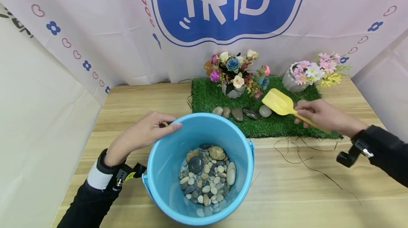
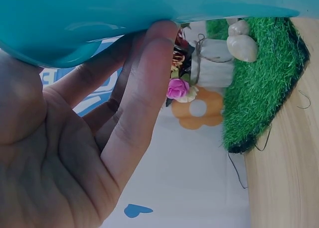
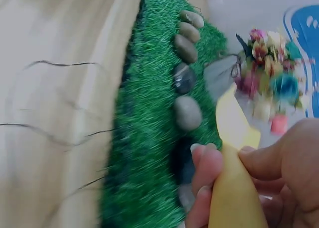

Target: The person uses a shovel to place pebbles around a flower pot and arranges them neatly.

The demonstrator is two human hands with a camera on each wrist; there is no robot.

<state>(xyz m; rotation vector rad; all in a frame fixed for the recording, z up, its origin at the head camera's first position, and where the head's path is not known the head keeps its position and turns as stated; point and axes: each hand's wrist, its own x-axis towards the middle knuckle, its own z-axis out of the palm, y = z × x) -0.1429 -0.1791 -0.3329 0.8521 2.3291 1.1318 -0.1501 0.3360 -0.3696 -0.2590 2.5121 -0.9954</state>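
My left hand (image 1: pixel 145 134) grips the rim of a blue plastic bucket (image 1: pixel 160 192), thumb over the edge and fingers against the outer wall, as the left wrist view also shows. Inside the bucket lie many pebbles (image 1: pixel 208 178), grey, white and tan, some larger than the rest. In my right hand (image 1: pixel 322 114) is a yellow toy shovel (image 1: pixel 277 101), pinched by its handle. Its blade points left above a mat of artificial grass (image 1: pixel 271 125). A row of smooth stones (image 3: pixel 188 113) lies along the mat, one of them partly behind the shovel in the right wrist view.
Two pots of artificial flowers stand at the back of the mat: mixed roses (image 1: pixel 234 70) and pink and white daisies (image 1: pixel 310 72). Loose dark threads (image 1: pixel 315 169) trail over the wooden table (image 1: pixel 287 192). Behind hangs a printed white cloth (image 1: pixel 111 40).
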